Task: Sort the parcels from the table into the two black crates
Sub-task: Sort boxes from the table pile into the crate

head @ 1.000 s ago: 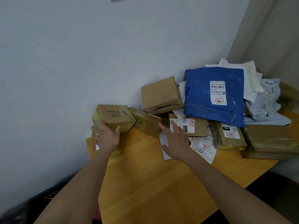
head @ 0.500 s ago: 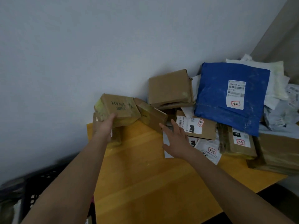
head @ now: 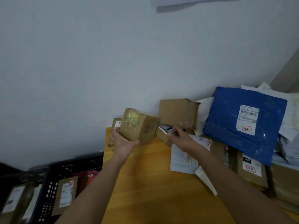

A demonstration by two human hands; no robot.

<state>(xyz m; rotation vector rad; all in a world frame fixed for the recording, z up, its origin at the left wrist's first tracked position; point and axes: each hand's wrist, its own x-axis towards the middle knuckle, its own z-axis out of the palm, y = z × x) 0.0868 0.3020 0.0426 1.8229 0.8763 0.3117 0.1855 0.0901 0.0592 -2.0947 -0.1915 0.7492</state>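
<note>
Table (head: 145,183) still has a big heap of parcels (head: 242,120), so sorting's only partway. Left hand (head: 123,143) grips a taped box (head: 139,125) lifted off the tabletop, taped end facing me, long axis running away toward the wall. Next: carry it left into a crate (head: 53,183) (which one, can't tell). Right hand (head: 182,139), fingers fairly straight, touches a small box (head: 163,136).

I see a plain pale wall (head: 97,70) filling most of my view, and I take it as my landmark. High on the wall, at the top edge of my view, a pale flat sheet or panel (head: 194,1) hangs, cut off so I cannot tell what it is. To the wall's far right a beige surface (head: 289,73) meets it at a slanted corner line.
</note>
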